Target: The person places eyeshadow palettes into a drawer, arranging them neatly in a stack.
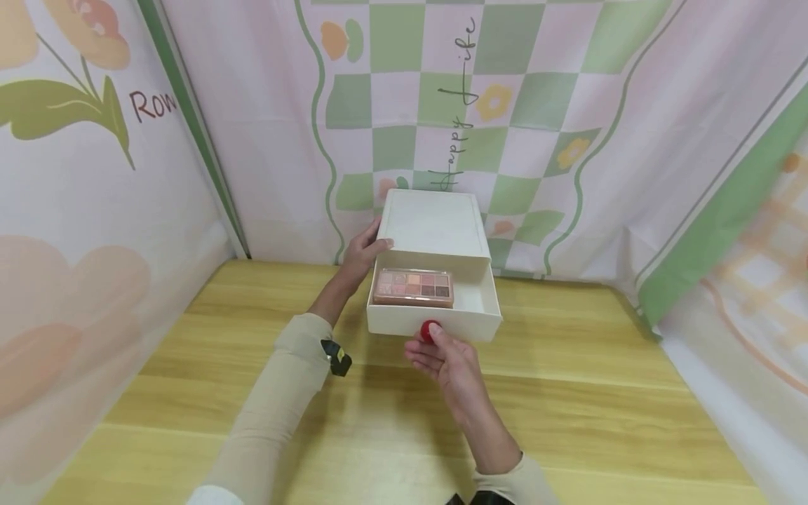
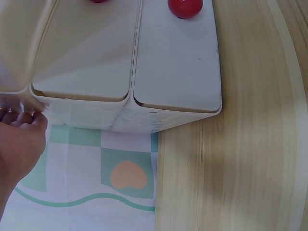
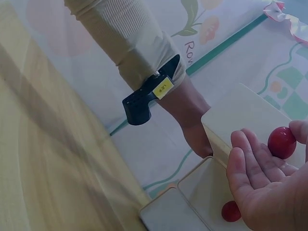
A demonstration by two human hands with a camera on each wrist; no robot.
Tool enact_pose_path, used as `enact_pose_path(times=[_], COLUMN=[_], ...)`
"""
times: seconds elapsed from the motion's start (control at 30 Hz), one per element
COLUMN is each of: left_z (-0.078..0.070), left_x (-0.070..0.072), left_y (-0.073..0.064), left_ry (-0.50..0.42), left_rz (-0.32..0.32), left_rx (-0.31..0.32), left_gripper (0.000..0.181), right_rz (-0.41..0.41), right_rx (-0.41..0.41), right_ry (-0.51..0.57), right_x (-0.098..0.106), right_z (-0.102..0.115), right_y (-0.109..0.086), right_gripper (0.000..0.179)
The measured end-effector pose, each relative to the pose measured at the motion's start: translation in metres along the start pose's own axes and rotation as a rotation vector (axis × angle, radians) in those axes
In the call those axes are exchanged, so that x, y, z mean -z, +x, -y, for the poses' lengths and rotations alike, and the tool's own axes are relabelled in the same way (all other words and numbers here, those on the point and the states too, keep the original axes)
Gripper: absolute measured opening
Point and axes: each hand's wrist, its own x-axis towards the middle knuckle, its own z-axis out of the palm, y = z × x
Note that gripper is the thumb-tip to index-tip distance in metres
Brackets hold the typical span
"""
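Observation:
A white drawer cabinet [image 1: 432, 223] stands against the back curtain with its top drawer [image 1: 391, 324] pulled out. In the drawer's left part lies an eyeshadow palette [image 1: 413, 287] under a clear lid. My right hand [image 1: 454, 368] pinches the drawer's round red knob [image 1: 429, 331] by thumb and fingers; the right wrist view shows the knob [image 3: 281, 143] at the thumb tip, the other fingers extended. Against the cabinet's left side rests my left hand [image 1: 364, 252], its thumb at the top's front edge. In the left wrist view, its fingers [image 2: 21, 119] touch the side wall.
Below the open drawer are two closed drawers [image 2: 178, 57], each with a red knob [image 2: 186, 6]. The cabinet stands at the back of a wooden table [image 1: 568, 393]. Printed curtains [image 1: 265, 126] enclose the table at the back and both sides.

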Motion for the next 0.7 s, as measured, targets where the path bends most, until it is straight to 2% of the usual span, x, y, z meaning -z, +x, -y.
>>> enact_pose_path(times=[0.5,0.7], left_z=[-0.003,0.001], left_x=[0.0,0.0], left_y=[0.001,0.001], left_ry=[-0.008,0.0], left_rz=[-0.011,-0.013], left_rx=[0.018,0.005], left_gripper=[0.075,0.074], right_rz=[-0.012,-0.014], right_rx=[-0.01,-0.018], right_ry=[0.028,0.035], right_x=[0.001,0.002], right_z=[0.002,0.004], right_y=[0.025,0.033], right_gripper=[0.027,0.026])
